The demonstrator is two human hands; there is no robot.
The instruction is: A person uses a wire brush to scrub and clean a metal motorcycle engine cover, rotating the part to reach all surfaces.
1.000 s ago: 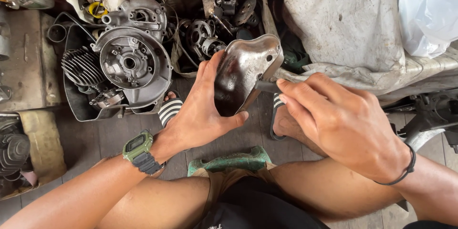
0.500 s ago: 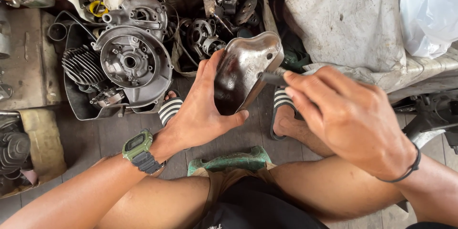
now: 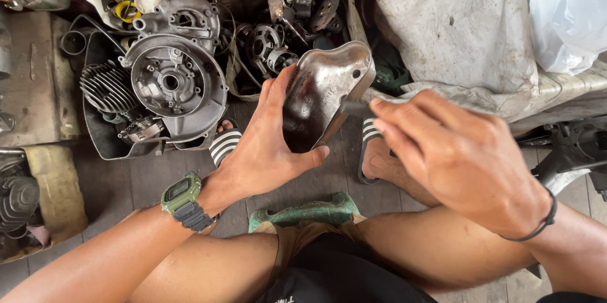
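Note:
My left hand [image 3: 262, 151] grips a curved, greasy metal engine cover [image 3: 322, 91] from below, thumb along its lower edge, holding it up over the floor. My right hand [image 3: 458, 157] is closed around a dark tool [image 3: 354, 108] whose tip presses against the cover's right edge. Most of the tool is hidden inside my fist. A green watch [image 3: 183, 199] is on my left wrist, a black band [image 3: 537, 227] on my right.
An engine crankcase [image 3: 174, 85] with a finned cylinder [image 3: 107, 88] lies in a tray at the left. A box of metal parts [image 3: 284, 31] sits behind the cover. A dirty cloth [image 3: 455, 31] covers something at right. My sandalled feet [image 3: 224, 142] rest on the floor.
My right hand has shifted slightly left and down along the cover's edge with the tool. The left hand keeps the cover in the same place.

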